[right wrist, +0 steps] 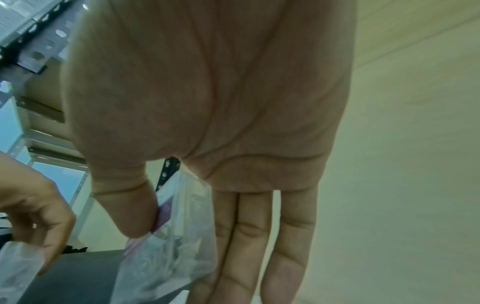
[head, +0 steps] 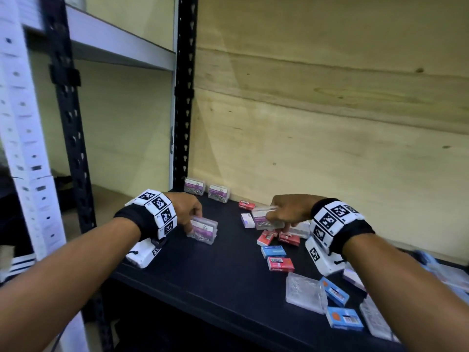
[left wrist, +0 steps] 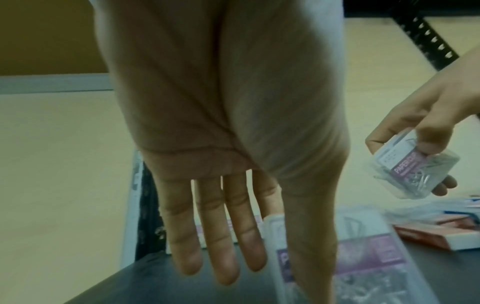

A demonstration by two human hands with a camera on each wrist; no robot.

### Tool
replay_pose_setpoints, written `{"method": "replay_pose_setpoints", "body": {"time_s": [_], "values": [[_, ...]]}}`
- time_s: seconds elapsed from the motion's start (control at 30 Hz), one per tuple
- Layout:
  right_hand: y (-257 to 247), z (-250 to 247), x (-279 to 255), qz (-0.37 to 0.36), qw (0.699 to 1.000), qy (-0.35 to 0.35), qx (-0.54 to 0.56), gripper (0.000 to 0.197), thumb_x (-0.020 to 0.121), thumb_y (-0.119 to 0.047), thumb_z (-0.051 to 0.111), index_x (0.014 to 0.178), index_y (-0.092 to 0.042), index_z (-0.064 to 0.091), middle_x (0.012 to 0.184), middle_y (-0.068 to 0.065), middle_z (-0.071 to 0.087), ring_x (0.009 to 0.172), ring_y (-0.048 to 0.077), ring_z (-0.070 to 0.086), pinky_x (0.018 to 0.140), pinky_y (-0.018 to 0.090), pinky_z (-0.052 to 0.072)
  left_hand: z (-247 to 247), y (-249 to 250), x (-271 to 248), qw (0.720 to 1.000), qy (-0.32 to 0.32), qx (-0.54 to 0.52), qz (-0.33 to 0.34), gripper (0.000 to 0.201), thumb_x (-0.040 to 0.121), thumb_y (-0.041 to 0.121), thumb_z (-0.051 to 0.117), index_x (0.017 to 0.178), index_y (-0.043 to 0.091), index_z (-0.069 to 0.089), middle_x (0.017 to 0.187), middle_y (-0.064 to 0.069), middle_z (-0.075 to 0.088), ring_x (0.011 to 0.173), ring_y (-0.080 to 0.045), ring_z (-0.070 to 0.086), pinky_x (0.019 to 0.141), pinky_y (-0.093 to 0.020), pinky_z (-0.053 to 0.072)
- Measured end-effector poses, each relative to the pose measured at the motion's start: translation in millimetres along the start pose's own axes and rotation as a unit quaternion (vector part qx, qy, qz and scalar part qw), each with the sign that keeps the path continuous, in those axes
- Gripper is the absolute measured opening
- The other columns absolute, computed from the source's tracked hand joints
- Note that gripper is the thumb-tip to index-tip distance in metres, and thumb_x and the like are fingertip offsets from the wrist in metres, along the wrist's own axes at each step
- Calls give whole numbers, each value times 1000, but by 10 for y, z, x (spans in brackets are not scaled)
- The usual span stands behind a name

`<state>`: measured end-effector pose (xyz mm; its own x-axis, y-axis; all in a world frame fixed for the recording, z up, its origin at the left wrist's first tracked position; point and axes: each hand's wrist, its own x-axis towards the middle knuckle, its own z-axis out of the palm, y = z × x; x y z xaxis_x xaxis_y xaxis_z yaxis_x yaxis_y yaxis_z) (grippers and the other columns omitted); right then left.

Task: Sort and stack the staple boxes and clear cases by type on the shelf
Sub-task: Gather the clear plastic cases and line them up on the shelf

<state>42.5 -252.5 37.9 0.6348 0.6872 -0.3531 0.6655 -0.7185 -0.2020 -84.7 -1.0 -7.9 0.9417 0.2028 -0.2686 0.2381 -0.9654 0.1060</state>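
My left hand (head: pixel 195 223) holds a clear case (head: pixel 203 230) with a purple label, low over the dark shelf (head: pixel 215 275) at its left. In the left wrist view the thumb (left wrist: pixel 311 236) lies over that case (left wrist: pixel 369 261) while three fingers (left wrist: pixel 223 246) hang straight. My right hand (head: pixel 278 219) pinches a second clear case (head: pixel 266 219) of paper clips above the scattered boxes; in the right wrist view it (right wrist: pixel 171 246) sits between thumb (right wrist: pixel 130 205) and fingers. Two more clear cases (head: pixel 195 186) (head: pixel 218 193) stand at the back left. Red staple boxes (head: pixel 280 264) and blue ones (head: pixel 273 251) lie mixed at the right.
A black upright post (head: pixel 184 97) stands at the shelf's back left corner, and a plywood wall (head: pixel 330 123) closes the back. Flat clear cases (head: pixel 304 292) and blue boxes (head: pixel 344 318) crowd the front right. Bare dark board lies between my hands and along the front.
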Motion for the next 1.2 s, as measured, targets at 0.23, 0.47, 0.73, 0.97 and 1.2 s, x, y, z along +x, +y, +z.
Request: {"method": "replay_pose_setpoints", "body": {"time_s": [0.23,0.47,0.73,0.97,1.2], "values": [[-401,8,598,-7,999,-1,-48,49,90,-43,55,127,-15,39,107,5,64,90,21,59,87,39,49,-38,-496,202,998,14,-52,-18,32,80,29,79,102,27,57,94,11,63,91,-10,59,84,-25,46],[-715,30,1190,-24,996,-19,-80,57,99,-46,46,141,-14,28,135,10,53,105,27,52,87,38,44,-144,-877,557,996,45,-35,-62,38,84,31,74,117,23,56,109,4,63,100,-15,59,86,-28,45],[-843,-47,1441,-27,996,-18,-87,63,101,-47,44,148,-12,23,128,9,56,95,21,50,83,35,44,-215,-1016,840,992,80,6,-96,41,88,33,69,124,23,52,118,-2,63,102,-21,61,77,-25,43],[-877,-77,1527,-18,994,-30,-107,59,101,-44,48,145,-11,27,117,11,58,92,22,53,81,35,47,-211,-1006,926,990,96,15,-101,48,90,30,65,130,24,39,77,4,55,61,-12,50,60,-27,42],[-878,-88,1578,-16,995,-30,-91,51,99,-44,50,135,-12,34,101,5,58,89,23,59,88,39,53,-201,-1021,917,991,90,14,-99,39,94,34,58,127,26,38,66,8,48,60,-14,49,65,-25,44]]}}
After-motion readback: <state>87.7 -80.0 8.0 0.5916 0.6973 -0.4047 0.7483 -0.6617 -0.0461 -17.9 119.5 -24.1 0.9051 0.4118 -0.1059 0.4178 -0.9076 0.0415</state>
